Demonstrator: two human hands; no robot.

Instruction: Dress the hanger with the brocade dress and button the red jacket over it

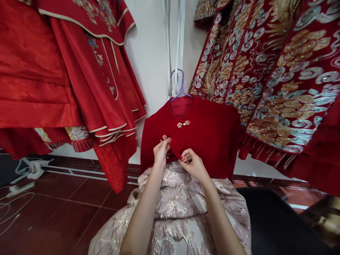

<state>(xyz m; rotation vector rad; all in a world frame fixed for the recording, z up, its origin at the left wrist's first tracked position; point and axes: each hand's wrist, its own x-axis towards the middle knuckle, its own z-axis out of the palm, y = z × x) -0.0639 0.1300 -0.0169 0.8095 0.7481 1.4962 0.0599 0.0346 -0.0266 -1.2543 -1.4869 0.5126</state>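
Observation:
A dark red velvet jacket [212, 138] hangs in front of me on a purple hanger [182, 86]. Its top flower-shaped clasp [183, 124] is joined below the neckline. My left hand [160, 152] pinches the jacket's front edge by the second beaded flower clasp [164, 137]. Lower and to the right, my right hand [195, 164] has its fingers closed around another flower clasp [184, 159] at the lower front edge. Between the hands the front hangs partly apart. Pale floral brocade fabric [172, 205] lies under my forearms, against the jacket's hem.
Red garments [106, 88] with cream piping hang at the left. Heavily embroidered red garments [265, 88] hang at the right. White metal rack bars [79, 173] run low over the tiled floor [71, 212]. A black surface [276, 219] sits at lower right, and cables [18, 202] lie far left.

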